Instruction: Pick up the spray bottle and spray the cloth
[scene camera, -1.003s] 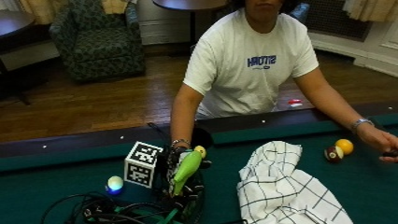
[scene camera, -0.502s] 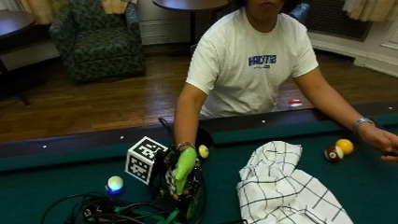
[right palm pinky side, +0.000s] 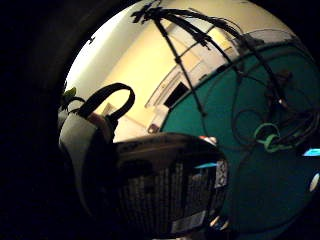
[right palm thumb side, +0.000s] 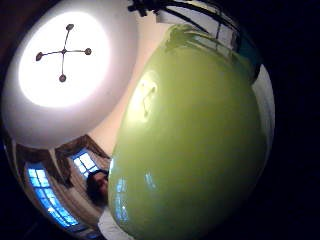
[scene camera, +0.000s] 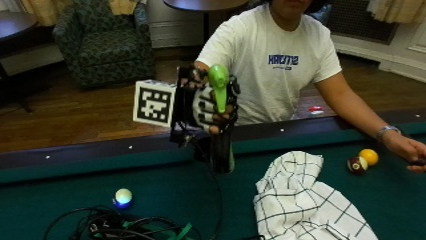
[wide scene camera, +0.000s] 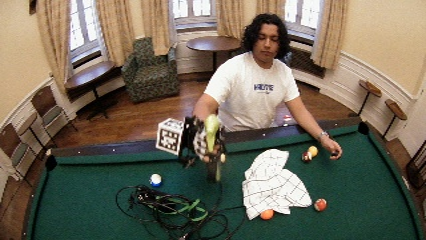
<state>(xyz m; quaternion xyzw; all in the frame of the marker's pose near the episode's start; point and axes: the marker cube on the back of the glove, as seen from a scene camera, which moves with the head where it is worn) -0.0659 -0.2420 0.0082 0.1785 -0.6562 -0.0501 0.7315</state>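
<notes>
My gloved right hand grips the neck of the spray bottle, which stands upright near the far rail. Its green sprayer head rises above my fingers, and the dark body hangs below them, its base close to the felt; I cannot tell whether it touches. The white checked cloth lies crumpled on the green felt to the right of the bottle, apart from it. In the thumb side palm view the green head fills most of the picture. The little finger side palm view shows the dark labelled body.
A white and blue ball and a tangle of cables lie left of the bottle. The bare left hand rests by a yellow ball and a maroon ball. Two orange balls lie at the cloth's near edge.
My right hand has risen from low beside the cables, bringing the bottle from a tilt to upright. The cloth and balls have not moved.
</notes>
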